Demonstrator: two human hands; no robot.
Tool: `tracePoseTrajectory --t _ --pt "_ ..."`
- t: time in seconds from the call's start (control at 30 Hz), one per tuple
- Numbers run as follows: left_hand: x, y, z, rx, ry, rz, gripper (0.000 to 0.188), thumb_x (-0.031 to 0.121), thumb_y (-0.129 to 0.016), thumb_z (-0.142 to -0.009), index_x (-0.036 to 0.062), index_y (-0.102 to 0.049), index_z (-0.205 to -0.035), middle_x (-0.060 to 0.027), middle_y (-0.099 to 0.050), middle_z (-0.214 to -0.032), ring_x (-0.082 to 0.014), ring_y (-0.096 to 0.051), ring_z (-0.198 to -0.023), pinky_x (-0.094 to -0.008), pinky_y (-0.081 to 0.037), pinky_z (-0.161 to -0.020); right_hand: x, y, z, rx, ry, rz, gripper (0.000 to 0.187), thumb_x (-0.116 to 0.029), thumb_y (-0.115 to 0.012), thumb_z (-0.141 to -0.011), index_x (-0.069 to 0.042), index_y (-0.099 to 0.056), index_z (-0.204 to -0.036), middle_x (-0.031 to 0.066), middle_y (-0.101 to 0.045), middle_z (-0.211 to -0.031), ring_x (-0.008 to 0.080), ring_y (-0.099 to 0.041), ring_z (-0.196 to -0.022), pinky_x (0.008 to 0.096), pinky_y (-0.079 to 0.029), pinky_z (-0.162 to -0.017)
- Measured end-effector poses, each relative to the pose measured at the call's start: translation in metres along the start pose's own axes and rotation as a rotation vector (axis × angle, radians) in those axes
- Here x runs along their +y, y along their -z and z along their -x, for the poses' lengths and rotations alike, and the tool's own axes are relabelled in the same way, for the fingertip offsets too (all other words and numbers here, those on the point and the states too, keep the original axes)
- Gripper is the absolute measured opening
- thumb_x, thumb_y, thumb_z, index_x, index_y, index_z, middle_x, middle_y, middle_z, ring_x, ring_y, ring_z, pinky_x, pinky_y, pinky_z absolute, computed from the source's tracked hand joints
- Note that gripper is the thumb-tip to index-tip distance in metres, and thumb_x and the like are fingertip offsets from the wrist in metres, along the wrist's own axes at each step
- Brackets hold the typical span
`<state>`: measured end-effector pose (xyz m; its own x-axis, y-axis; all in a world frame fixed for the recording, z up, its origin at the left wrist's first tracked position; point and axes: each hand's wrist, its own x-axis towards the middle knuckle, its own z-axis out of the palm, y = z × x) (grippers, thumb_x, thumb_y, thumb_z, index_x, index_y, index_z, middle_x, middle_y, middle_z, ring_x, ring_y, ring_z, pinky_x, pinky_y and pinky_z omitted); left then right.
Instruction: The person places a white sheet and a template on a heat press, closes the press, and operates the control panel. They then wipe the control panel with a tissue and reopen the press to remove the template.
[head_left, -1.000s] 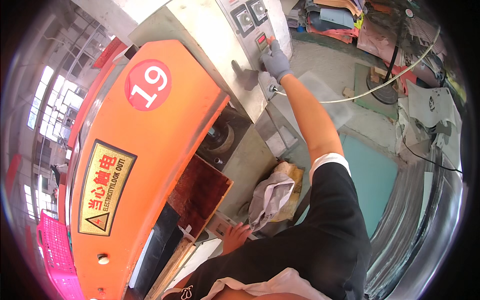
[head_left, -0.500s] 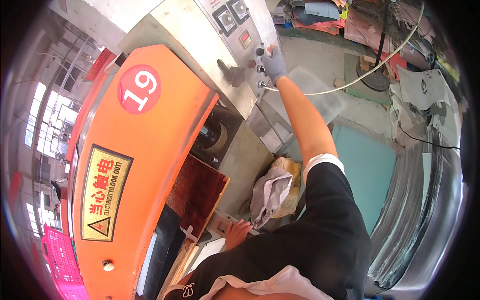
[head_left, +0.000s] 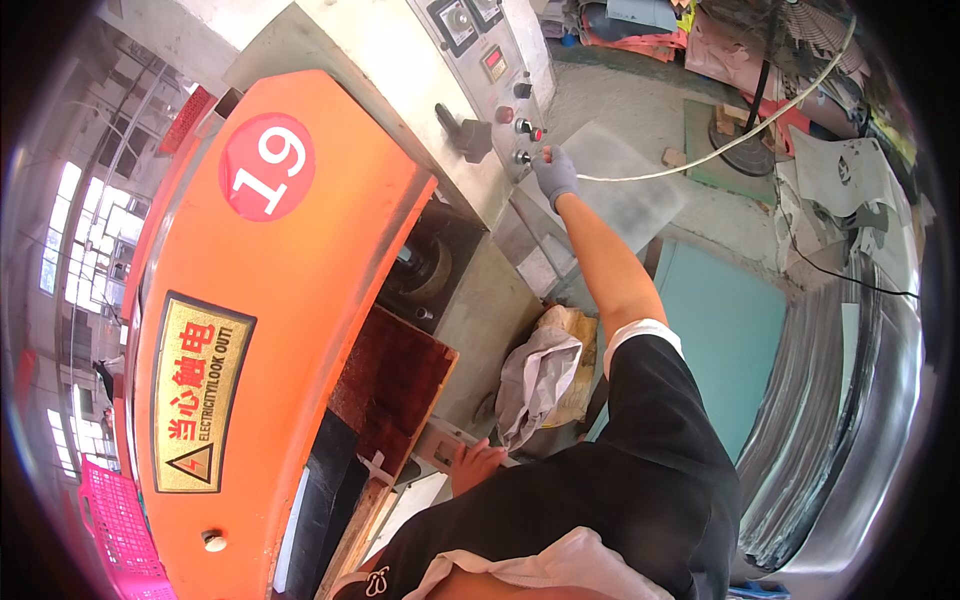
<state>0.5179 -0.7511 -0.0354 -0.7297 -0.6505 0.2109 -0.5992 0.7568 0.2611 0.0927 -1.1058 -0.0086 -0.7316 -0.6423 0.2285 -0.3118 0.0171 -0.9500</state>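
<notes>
While the left hand [head_left: 478, 463] is resting close to the body on a metal edge [head_left: 437, 440], keeping the place it was holding half a second ago, its fingers are extending loosely and grasping nothing that shows. Just beyond it, a crumpled pale cloth [head_left: 540, 370] is lying undisturbed. Farther out, the gloved right hand [head_left: 555, 175] is making the real change: it is working its way down the control panel [head_left: 490, 90], which is standing past the orange cover [head_left: 330, 240], and is now hanging beside the lowest knob [head_left: 522, 158]. Its fingers are curling, but whether they are gripping, pressing or only hovering I cannot tell. With the hand sitting lower, a red button [head_left: 537, 135] is coming into view, so attention at the controls seems to be shifting to the bottom of the row. A white cable [head_left: 690, 170] is trailing away from behind the glove.

As for markings, a white looped emblem [head_left: 377, 582] is showing on the black shirt [head_left: 560, 490] nearest the camera. Beyond it, a gold warning plate [head_left: 205, 390] is carrying red characters, smaller dark lettering and a lightning bolt in a triangle. Higher up the cover, a round red sticker [head_left: 268, 166] is bearing white figures. Farthest off, a small display [head_left: 494, 63] is glowing red, its reading staying too small to make out.
</notes>
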Motion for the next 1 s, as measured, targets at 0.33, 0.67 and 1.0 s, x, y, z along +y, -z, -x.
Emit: tracePoseTrajectory --t 0.33,0.67,1.0 --pt "0.007 0.008 -0.003 -0.004 0.029 0.018 0.030 0.029 -0.054 -0.077 0.0177 -0.056 -0.105 0.0046 -0.058 -0.110 -0.0190 -0.050 -0.113 -0.0492 -0.028 -0.097 -0.040 0.000 -0.027 -0.085 -0.006 0.022 0.044 -0.041 -0.050 -0.084 0.001 -0.060 -0.093 0.0232 -0.061 -0.085 0.0368 -0.060 -0.082 0.0415 -0.045 -0.075" --pt "0.004 0.005 0.001 -0.053 0.015 -0.022 0.031 0.030 -0.052 -0.079 0.0160 -0.057 -0.106 0.0039 -0.058 -0.112 -0.0184 -0.046 -0.117 -0.0488 -0.024 -0.100 -0.044 -0.005 -0.034 -0.072 0.002 0.060 0.047 -0.045 -0.047 -0.086 -0.001 -0.062 -0.093 0.0221 -0.063 -0.086 0.0369 -0.061 -0.084 0.0410 -0.045 -0.076" --pt "0.006 0.009 -0.001 -0.075 0.029 -0.033 0.031 0.029 -0.051 -0.079 0.0180 -0.057 -0.108 0.0049 -0.056 -0.114 -0.0170 -0.045 -0.119 -0.0473 -0.022 -0.103 -0.033 -0.013 -0.055 -0.130 -0.010 0.065 0.048 -0.042 -0.043 -0.087 0.000 -0.064 -0.096 0.0151 -0.064 -0.082 0.0273 -0.061 -0.077 0.0366 -0.046 -0.073"
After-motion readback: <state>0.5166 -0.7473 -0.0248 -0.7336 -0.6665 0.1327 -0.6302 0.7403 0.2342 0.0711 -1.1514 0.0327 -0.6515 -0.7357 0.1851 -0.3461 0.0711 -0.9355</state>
